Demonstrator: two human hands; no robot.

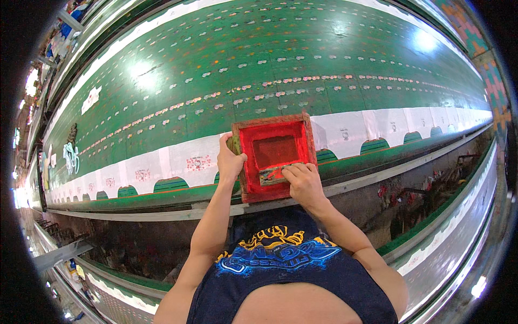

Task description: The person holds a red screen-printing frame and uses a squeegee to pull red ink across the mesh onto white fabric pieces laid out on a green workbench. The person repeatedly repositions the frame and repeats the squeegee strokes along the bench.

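Observation:
A wooden printing screen [273, 119], coated with red ink inside, lies over a row of white cut fabric pieces [345, 122] along the near edge of the green table [237, 43]. My left hand [231, 161] grips the screen's left side, where something olive-green is under the fingers. My right hand [303, 182] is closed on a flat, ink-smeared squeegee [268, 176] resting low inside the screen, its blade partly hidden. Left of the screen, pieces bear small pink-and-red printed motifs [198, 163]; those to the right show fainter dark outlines.
The long table carries rows of small print marks and a metal rail [156, 214] along its near edge. A dark gap separates it from another long table with white pieces [431, 248] below right. A grey beam [63, 254] crosses at lower left; clutter lines the far left.

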